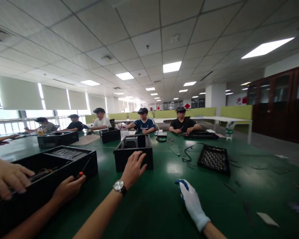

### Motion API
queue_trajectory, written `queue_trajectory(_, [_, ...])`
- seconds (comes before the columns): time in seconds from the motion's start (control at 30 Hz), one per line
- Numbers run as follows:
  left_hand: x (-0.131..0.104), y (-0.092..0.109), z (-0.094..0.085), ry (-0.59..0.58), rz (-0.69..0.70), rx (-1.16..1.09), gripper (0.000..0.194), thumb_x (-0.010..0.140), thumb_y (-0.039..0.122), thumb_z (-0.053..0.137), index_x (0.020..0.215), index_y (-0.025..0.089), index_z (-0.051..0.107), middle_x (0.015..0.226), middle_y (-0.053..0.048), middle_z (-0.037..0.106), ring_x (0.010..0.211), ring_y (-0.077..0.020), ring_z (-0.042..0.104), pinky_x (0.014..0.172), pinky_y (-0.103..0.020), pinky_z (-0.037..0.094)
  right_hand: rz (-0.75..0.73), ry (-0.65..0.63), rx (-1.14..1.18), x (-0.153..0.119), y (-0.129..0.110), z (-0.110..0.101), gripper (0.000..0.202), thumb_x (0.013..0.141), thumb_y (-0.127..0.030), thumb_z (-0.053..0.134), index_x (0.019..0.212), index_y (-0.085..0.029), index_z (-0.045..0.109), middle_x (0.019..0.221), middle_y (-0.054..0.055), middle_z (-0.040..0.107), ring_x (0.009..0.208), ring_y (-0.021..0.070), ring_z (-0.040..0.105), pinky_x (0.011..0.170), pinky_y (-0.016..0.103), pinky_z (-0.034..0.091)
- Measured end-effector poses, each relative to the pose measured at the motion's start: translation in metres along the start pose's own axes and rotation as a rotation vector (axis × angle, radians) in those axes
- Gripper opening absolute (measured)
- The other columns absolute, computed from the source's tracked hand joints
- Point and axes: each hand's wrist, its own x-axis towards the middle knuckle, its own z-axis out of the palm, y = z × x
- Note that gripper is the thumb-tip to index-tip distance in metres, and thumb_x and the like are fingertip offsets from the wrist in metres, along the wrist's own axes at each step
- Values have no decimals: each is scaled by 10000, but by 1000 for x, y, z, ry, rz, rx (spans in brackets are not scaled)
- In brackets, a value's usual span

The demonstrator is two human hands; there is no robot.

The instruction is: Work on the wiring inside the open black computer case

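- Black open-topped case (134, 152) stands on the green table (164, 202), just ahead of the person and a little left of the middle of the view; inside it a dark boxy part shows near the far wall.
- Left hand (133, 167), bare, with a wristwatch (119, 187) on the wrist, reaches forward with fingers spread and lies against the near wall of that case, fingertips at its upper edge; it is not clamped on anything.
- Right hand (191, 202) wears a white glove and rests low over the table, well to the right of the case; something blue (181, 183) shows at its fingertips, and whether the fingers close on it cannot be told.
- Black perforated tray (214, 160) lies tilted on the table to the right of the case, with loose black cables (186, 153) between the two.
- At the left, a co-worker's hands work at a larger black case (52, 169): one hand (68, 187) holds a red-handled screwdriver (82, 170), the other (6, 176) lies on the case's rim.
- Farther back stand two more black cases (57, 138) (110, 134).
- Along the far side of the table sit five people wearing head-mounted devices.
- A water bottle (228, 130) stands at the far right end.
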Motion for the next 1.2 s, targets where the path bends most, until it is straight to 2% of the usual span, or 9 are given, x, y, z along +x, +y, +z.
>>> queue_trajectory(0.13, [62, -26, -12, -109, -163, 81, 388, 1008, 353, 577, 1346, 164, 548, 1367, -139, 553, 1263, -302, 540, 1065, -542, 454, 7, -96, -2, -3, -3, -6, 663, 756, -671, 524, 1136, -156, 695, 1100, 136, 720, 1080, 306, 658, 907, 390, 518])
queue_trajectory(0.3, [73, -10, -29, -273, -270, 94, 351, 984, 396, 626, 1247, 164, 603, 1243, -96, 619, 1063, -237, 637, 907, -456, 558, 44, -142, 16, -5, -6, -23, 720, 853, -656, 387, 1301, -128, 583, 933, 91, 715, 844, 246, 704, 725, 363, 560])
queue_trajectory(0.47, [25, 46, -79, -374, -235, 81, 339, 1047, 390, 478, 1165, 125, 655, 1125, -134, 670, 1069, -267, 640, 977, -466, 487, 53, -40, -32, 5, -12, -51, 581, 839, -619, 399, 1138, -185, 643, 816, 70, 688, 817, 269, 673, 748, 380, 525])
queue_trajectory(0.63, [-46, 102, -169, -570, -32, -115, 434, 1065, 512, 343, 1029, 278, 707, 972, -20, 717, 918, -212, 680, 827, -321, 496, 73, 42, -1, 16, -13, -60, 558, 766, -607, 445, 1069, -185, 649, 970, 130, 700, 930, 319, 642, 845, 444, 499])
queue_trajectory(0.77, [-62, 112, -214, -668, 76, -131, 265, 1019, 411, 502, 1173, 275, 670, 1072, -39, 697, 986, -249, 670, 849, -356, 507, 22, -56, 93, 6, -42, -58, 605, 806, -604, 422, 1158, -164, 643, 900, 104, 668, 830, 269, 645, 705, 386, 528])
queue_trajectory(0.9, [-59, 90, -189, -811, 256, -9, 569, 871, 429, 734, 1384, 259, 557, 1242, -119, 625, 1136, -324, 617, 920, -422, 526, -128, -37, 141, -19, -109, -74, 635, 900, -644, 415, 1389, -250, 510, 981, 60, 631, 807, 204, 605, 684, 322, 503])
queue_trajectory(1.0, [-59, 78, -149, -922, 445, 126, 755, 790, 425, 805, 1459, 292, 481, 1380, -179, 531, 1226, -397, 547, 943, -527, 511, -477, -2, -20, -46, -168, -82, 542, 955, -551, 424, 1420, -276, 468, 1247, 104, 600, 1008, 234, 598, 896, 377, 489])
queue_trajectory(1.1, [-59, 79, -122, -938, 454, 214, 616, 815, 325, 757, 1391, 293, 539, 1410, -224, 477, 1204, -434, 537, 858, -562, 528, -808, -371, -397, -74, -207, -67, 427, 964, -348, 383, 1336, -226, 552, 1273, 129, 621, 1099, 246, 606, 1013, 404, 452])
queue_trajectory(1.2, [-59, 83, -115, -917, 433, 236, 562, 772, 248, 763, 1303, 290, 583, 1341, -219, 508, 1150, -431, 549, 776, -548, 549, -850, -733, -829, -89, -211, -35, 351, 849, -255, 547, 1171, -207, 676, 1123, 145, 702, 973, 286, 685, 873, 435, 533])
